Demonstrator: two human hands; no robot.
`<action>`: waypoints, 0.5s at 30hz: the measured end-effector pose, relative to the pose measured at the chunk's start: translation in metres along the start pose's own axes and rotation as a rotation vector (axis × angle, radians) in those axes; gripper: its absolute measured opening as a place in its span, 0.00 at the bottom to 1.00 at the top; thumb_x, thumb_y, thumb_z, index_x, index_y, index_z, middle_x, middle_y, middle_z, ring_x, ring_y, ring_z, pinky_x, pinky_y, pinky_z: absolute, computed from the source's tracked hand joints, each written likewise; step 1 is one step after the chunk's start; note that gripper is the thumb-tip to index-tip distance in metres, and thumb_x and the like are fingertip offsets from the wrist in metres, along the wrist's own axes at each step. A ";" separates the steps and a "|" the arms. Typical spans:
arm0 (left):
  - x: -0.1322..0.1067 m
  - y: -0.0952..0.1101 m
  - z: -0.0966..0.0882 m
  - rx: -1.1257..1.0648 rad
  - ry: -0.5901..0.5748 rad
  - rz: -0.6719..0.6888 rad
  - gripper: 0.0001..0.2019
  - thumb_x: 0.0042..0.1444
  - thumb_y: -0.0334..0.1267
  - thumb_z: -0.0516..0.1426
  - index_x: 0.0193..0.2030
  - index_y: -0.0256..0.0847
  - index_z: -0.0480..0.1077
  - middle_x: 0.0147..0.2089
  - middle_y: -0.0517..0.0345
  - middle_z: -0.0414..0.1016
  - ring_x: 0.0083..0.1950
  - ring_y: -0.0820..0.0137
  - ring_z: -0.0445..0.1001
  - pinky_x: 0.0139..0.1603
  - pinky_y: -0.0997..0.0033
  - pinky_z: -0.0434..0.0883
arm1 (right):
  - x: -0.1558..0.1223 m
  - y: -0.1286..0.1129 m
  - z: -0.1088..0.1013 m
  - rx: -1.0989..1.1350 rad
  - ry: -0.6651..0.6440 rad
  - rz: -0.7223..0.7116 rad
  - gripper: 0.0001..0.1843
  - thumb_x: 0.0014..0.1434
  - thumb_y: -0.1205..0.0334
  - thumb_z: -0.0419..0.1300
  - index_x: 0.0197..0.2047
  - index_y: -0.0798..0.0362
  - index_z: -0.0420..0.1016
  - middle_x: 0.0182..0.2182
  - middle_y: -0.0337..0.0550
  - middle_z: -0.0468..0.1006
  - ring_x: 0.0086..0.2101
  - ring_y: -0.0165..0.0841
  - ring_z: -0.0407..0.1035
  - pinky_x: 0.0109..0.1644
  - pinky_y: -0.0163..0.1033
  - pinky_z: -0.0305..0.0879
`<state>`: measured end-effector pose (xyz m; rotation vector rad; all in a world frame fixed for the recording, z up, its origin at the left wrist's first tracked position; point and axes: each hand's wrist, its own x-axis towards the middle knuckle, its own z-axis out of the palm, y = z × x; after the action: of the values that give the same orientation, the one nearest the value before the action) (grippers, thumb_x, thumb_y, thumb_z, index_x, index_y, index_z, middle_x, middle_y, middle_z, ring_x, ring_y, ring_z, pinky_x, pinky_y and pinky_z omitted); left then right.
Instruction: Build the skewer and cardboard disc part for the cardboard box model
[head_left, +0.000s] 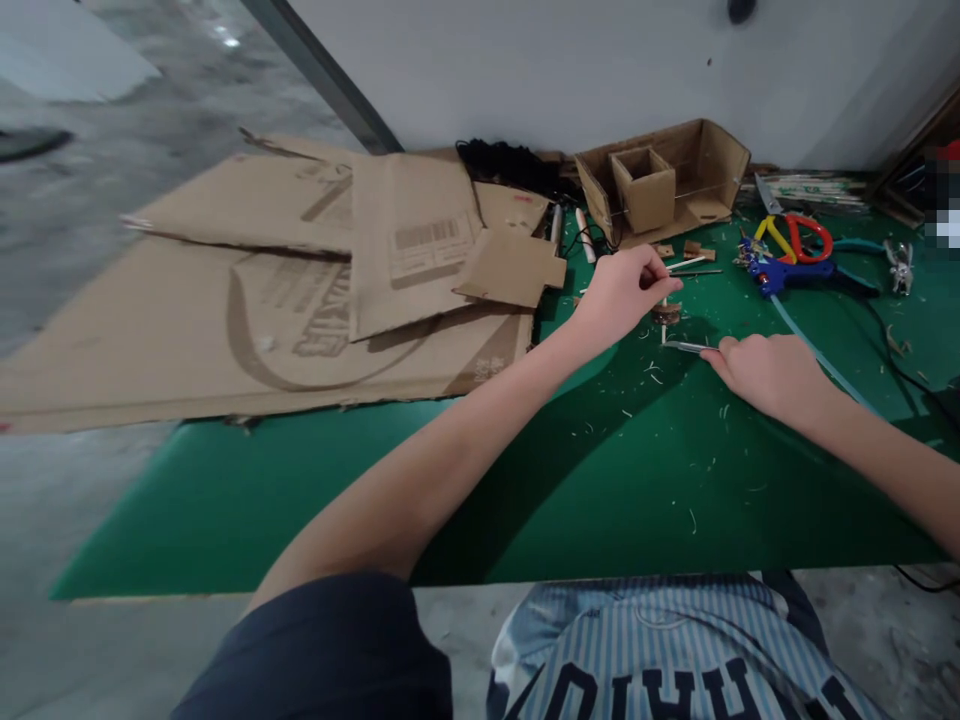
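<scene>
Green tabletop (600, 520), flattened cardboard (300, 310) at left; scissors (795, 222), blue glue gun (795, 275), pliers (899, 268) at right; scattered shavings (724, 411)

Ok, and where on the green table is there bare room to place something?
The green table is bare at front left, between cardboard sheets, left arm and near edge. The front middle has some thin shavings. Crowded: the back right, with scissors and blue glue gun beyond the right hand.

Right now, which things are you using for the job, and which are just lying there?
Seem part of the job:
knife, in the right hand
thin pale stick by its tip, seemingly pinched by the left hand

Seem just lying about:
scissors
blue tool
flat cardboard sheets
open cardboard box
</scene>
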<state>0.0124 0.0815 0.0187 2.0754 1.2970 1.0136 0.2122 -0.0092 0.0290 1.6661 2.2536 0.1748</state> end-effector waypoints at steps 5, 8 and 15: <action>0.001 -0.001 0.000 0.004 -0.002 0.004 0.11 0.60 0.29 0.67 0.30 0.40 0.70 0.29 0.62 0.76 0.32 0.73 0.74 0.35 0.70 0.67 | 0.006 0.004 -0.003 -0.011 0.162 0.045 0.33 0.78 0.48 0.39 0.41 0.58 0.80 0.28 0.53 0.81 0.25 0.37 0.74 0.29 0.38 0.42; 0.002 -0.003 0.001 -0.004 0.001 0.006 0.12 0.60 0.29 0.66 0.30 0.40 0.69 0.29 0.62 0.76 0.31 0.73 0.74 0.34 0.71 0.67 | 0.009 0.002 0.002 -0.014 0.194 0.048 0.33 0.78 0.49 0.39 0.41 0.59 0.79 0.27 0.53 0.81 0.24 0.36 0.73 0.29 0.38 0.41; 0.004 -0.005 0.003 -0.007 -0.005 -0.002 0.11 0.60 0.31 0.66 0.30 0.41 0.69 0.30 0.60 0.78 0.33 0.72 0.75 0.35 0.70 0.67 | 0.004 -0.006 0.001 -0.001 0.069 0.022 0.32 0.79 0.51 0.39 0.43 0.60 0.79 0.25 0.54 0.80 0.24 0.38 0.75 0.27 0.38 0.44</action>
<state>0.0134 0.0867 0.0144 2.0701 1.2908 1.0095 0.2059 -0.0076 0.0257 1.7095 2.2858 0.2424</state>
